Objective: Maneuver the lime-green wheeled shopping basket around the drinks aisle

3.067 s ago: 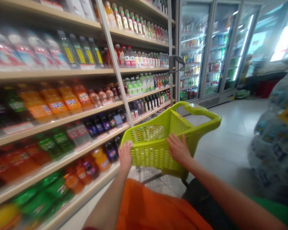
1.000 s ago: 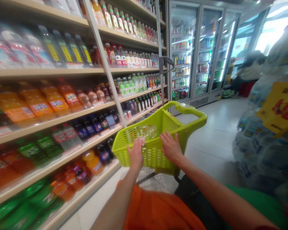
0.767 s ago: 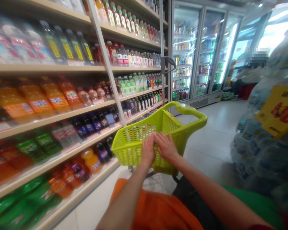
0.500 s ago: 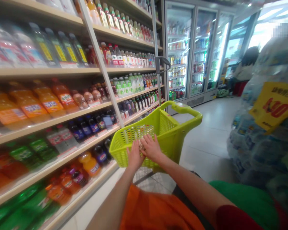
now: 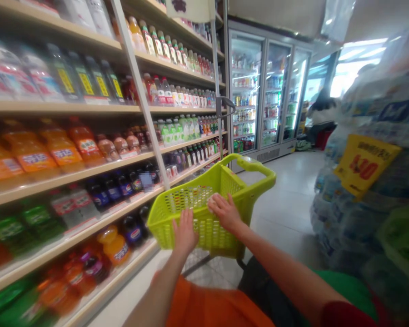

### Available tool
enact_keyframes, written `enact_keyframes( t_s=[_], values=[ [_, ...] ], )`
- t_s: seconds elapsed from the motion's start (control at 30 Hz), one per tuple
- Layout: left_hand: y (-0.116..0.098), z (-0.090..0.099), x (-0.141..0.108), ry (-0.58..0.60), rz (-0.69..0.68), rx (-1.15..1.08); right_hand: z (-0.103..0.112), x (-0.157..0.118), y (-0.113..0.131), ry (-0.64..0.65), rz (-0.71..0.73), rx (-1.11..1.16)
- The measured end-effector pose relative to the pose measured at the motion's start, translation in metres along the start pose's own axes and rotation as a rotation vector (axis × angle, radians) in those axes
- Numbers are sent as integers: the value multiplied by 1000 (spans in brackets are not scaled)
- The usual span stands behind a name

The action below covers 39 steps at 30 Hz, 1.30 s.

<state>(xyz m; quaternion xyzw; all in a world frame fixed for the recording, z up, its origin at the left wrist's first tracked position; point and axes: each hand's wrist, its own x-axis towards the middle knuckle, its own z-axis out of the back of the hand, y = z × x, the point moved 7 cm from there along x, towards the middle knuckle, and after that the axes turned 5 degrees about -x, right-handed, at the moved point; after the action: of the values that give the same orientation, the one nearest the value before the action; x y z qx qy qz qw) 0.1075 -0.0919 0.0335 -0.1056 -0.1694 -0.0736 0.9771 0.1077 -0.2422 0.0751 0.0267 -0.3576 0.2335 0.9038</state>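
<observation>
A lime-green plastic shopping basket (image 5: 204, 209) on a wheeled frame stands in front of me, beside the shelves. My left hand (image 5: 185, 232) is at its near side, fingers extended, with nothing seen in it. To the right, my right hand (image 5: 226, 212) is at the near rim with its fingers curled round a small crumpled whitish-pink thing (image 5: 213, 203), too small and blurred to name. The two hands are apart. Nothing is visible inside the part of the basket that shows.
Shelves (image 5: 132, 109) packed with drink bottles run along the left. Glass-door fridges (image 5: 262, 91) stand ahead. Stacked wrapped water bottles (image 5: 368, 218) with a yellow sign (image 5: 367, 164) rise on the right. A person (image 5: 322, 113) is in the background.
My hands, together before, have parted; the right one holds the small thing over the rim and the left has moved left. The whole view has shifted slightly, with more ceiling in sight.
</observation>
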Motion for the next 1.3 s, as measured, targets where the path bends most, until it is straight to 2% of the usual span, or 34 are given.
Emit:
enact_keyframes(
  t_s=[0.2,0.3,0.37,0.5,0.6,0.67,0.73,0.83,0.9,0.97,1.13,1.2,1.3],
  values=[
    [2,-1,3,0,15,41,-10,16,15,0,-21,-49],
    [6,-1,4,10,6,64,-8,19,4,-17,33,-101],
    [7,-2,5,11,1,71,3,13,-16,-57,36,-145],
    [8,-4,5,-2,4,63,44,-4,-72,-174,-39,-240],
    [6,-3,4,-7,5,50,71,-14,-109,-259,-160,-304],
    [4,-3,3,-3,3,48,78,-18,-120,-300,-247,-324],
    [3,-2,3,5,6,55,72,-17,-111,-314,-258,-315],
    [2,-1,3,27,9,80,53,-13,-79,-317,-136,-263],
    [4,-1,3,44,3,102,48,-12,-68,-341,-73,-235],
    [9,-1,3,48,21,131,53,-15,-78,-383,-84,-236],
    [19,-7,3,22,76,160,89,-32,-137,-470,-285,-328],
    [18,-9,4,18,81,153,88,-31,-134,-466,-263,-333],
    [16,-7,3,39,85,142,62,-20,-96,-433,-138,-293]
  ],
)
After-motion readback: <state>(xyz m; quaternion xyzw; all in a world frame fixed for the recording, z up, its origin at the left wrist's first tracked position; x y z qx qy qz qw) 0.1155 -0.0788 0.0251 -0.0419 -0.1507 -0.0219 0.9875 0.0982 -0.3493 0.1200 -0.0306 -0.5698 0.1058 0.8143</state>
